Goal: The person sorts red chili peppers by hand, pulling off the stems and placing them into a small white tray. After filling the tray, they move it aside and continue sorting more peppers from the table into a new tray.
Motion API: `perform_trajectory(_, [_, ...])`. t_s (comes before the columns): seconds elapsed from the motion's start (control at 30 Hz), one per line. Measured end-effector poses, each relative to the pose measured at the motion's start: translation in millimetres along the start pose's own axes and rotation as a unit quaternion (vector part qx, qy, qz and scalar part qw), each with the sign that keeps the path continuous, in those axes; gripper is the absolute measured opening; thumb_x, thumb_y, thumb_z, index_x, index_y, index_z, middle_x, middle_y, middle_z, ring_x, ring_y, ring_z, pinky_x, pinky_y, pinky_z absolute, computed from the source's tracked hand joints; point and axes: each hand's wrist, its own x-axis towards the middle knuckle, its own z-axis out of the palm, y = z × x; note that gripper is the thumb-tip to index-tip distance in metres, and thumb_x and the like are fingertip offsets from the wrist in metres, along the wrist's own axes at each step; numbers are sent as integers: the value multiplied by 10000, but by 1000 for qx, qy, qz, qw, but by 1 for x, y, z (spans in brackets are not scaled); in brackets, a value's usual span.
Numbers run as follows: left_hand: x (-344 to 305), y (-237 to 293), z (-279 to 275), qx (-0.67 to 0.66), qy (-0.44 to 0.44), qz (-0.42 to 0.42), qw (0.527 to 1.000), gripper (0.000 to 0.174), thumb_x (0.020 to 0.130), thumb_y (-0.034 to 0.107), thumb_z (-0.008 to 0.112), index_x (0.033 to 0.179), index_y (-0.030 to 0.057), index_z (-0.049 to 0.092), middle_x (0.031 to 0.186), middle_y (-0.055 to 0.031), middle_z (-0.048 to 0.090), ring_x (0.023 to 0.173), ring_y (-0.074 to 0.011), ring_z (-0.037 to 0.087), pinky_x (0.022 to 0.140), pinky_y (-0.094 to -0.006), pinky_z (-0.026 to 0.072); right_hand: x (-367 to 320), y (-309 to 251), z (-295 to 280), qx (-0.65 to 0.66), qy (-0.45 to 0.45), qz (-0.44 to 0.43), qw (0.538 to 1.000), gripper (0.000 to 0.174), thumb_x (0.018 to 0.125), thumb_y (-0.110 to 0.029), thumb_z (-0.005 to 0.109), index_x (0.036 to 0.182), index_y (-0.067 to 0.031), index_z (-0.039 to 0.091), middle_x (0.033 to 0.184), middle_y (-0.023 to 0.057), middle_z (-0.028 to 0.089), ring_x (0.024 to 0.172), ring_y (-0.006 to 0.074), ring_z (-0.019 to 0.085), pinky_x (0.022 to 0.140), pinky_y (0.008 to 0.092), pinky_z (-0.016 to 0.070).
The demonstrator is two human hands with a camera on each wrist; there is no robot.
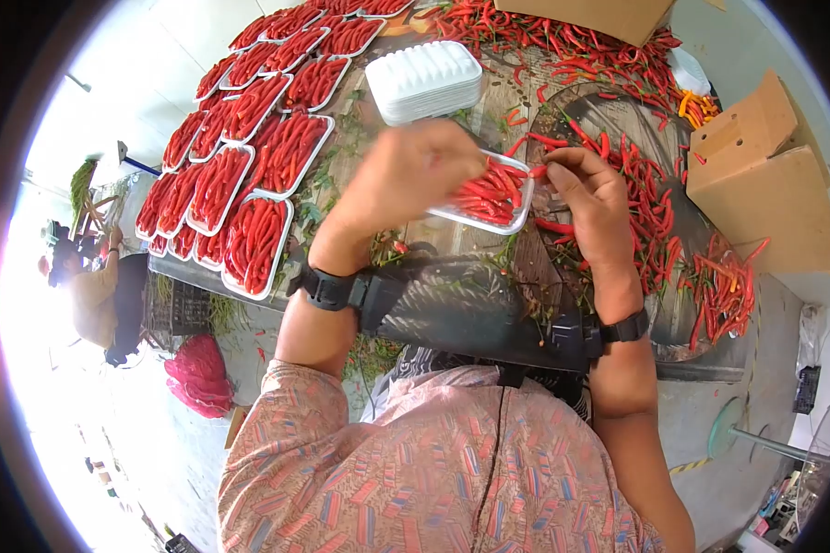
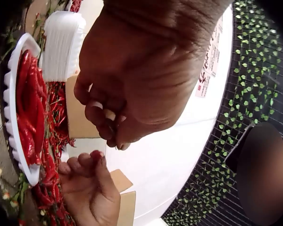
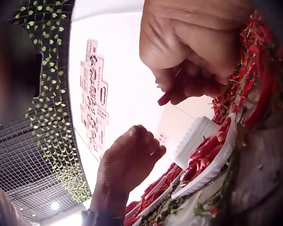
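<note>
A white foam tray (image 1: 504, 229) partly filled with red chili peppers (image 1: 489, 195) lies before the person. Over its left side is the left hand (image 1: 410, 170), blurred in the head view. In the left wrist view its fingers are curled toward the thumb, and no object shows between them. To the right of the tray, the right hand (image 1: 598, 205) pinches a red chili pepper (image 1: 538, 171) between thumb and fingers. In the right wrist view, the tip of that chili pepper (image 3: 165, 98) sticks out below the curled fingers.
A stack of white foam trays (image 1: 424, 78) stands behind the tray. Rows of filled trays (image 1: 256, 244) cover the table's left side. Loose chili peppers (image 1: 650, 207) spread over the right and back. A cardboard box (image 1: 756, 184) stands at the right edge. Another person (image 1: 97, 295) is at far left.
</note>
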Motion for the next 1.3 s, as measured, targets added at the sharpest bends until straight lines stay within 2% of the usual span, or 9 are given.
perform_trajectory(0.07, [4, -14, -7, 40, 8, 28, 999, 128, 821, 78, 683, 908, -13, 659, 775, -31, 633, 758, -84, 575, 706, -264, 471, 1, 1, 0, -32, 23, -53, 998, 119, 878, -53, 638, 983, 1, 644, 899, 6, 670, 801, 51, 600, 731, 214, 475])
perform_trajectory(0.13, [11, -18, -19, 339, 260, 80, 901, 146, 810, 72, 693, 931, -5, 666, 805, -20, 627, 768, -84, 575, 713, -268, 475, -1, 1, 4, -46, 3, -42, 998, 125, 883, -47, 638, 998, 2, 632, 902, 19, 665, 811, 64, 602, 746, 219, 478])
perform_trajectory(0.2, [8, -18, -20, 314, 265, 85, 908, 172, 797, 74, 706, 952, 9, 668, 815, -34, 621, 758, -95, 572, 713, -262, 473, -3, 2, 9, -59, -15, -30, 998, 133, 888, -41, 637, 1013, 3, 620, 906, 32, 660, 820, 76, 603, 760, 224, 481])
perform_trajectory(0.27, [4, -15, -17, 92, 125, 25, 988, 193, 770, 79, 735, 937, 9, 668, 802, -65, 614, 740, -108, 572, 685, -262, 472, -4, 3, 13, -137, -36, -60, 988, 137, 864, -29, 662, 994, -8, 621, 884, 10, 641, 811, 62, 590, 737, 219, 476])
perform_trajectory(0.47, [2, -8, 3, 125, -62, 109, 984, 187, 743, 84, 772, 882, 16, 667, 662, -16, 549, 628, -83, 493, 590, -262, 427, -7, 4, 25, -139, -28, -64, 988, 98, 808, -56, 673, 891, -25, 632, 821, 20, 657, 776, 73, 593, 709, 249, 468])
perform_trajectory(0.7, [4, -6, 4, 132, -95, 60, 985, 148, 744, 78, 716, 868, 19, 662, 717, -105, 610, 619, -191, 580, 571, -320, 450, -7, 10, 21, -181, -65, -67, 979, 114, 840, -32, 683, 945, -9, 644, 859, 19, 663, 815, 70, 597, 752, 242, 477])
perform_trajectory(0.83, [2, -10, -3, 150, -95, 61, 982, 142, 742, 91, 709, 865, 34, 667, 721, -106, 612, 627, -198, 581, 585, -328, 454, -7, 10, 22, -206, -53, -84, 974, 124, 826, -35, 690, 944, -14, 659, 842, 9, 662, 791, 62, 589, 725, 236, 461])
perform_trajectory(0.9, [0, -13, -13, 143, -100, -7, 985, 143, 759, 41, 729, 831, -4, 613, 708, -24, 538, 649, -103, 478, 602, -275, 411, -5, 4, 16, -240, -35, -105, 964, 135, 805, -48, 706, 934, -25, 674, 827, -2, 664, 751, 60, 572, 685, 234, 439])
perform_trajectory(1.3, [1, -20, -22, 246, -109, 32, 963, 134, 722, 3, 704, 822, 18, 617, 762, -78, 563, 708, -183, 571, 655, -310, 461, -2, 0, 1, -312, -15, -70, 947, 181, 799, -93, 714, 959, -17, 679, 838, 14, 681, 746, 70, 580, 666, 244, 437])
